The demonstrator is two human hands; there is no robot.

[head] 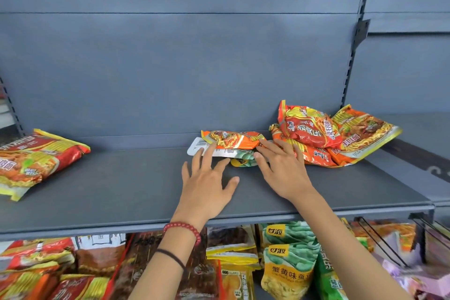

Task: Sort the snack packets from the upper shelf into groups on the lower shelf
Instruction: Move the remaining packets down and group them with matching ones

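On the grey upper shelf, an orange noodle packet lies on top of a flat white-backed packet and a green-and-yellow snack packet. My left hand, fingers spread, touches the white packet's left end. My right hand, fingers straight, touches the right end of this small stack. A heap of orange and red noodle packets sits just right of my right hand. Another red-and-yellow noodle packet lies at the shelf's far left.
The lower shelf holds grouped packets: red noodle packs at left, brown snack bags in the middle, green-and-yellow bags to the right. Wire dividers stand at lower right. A slotted upright bounds the shelf bay.
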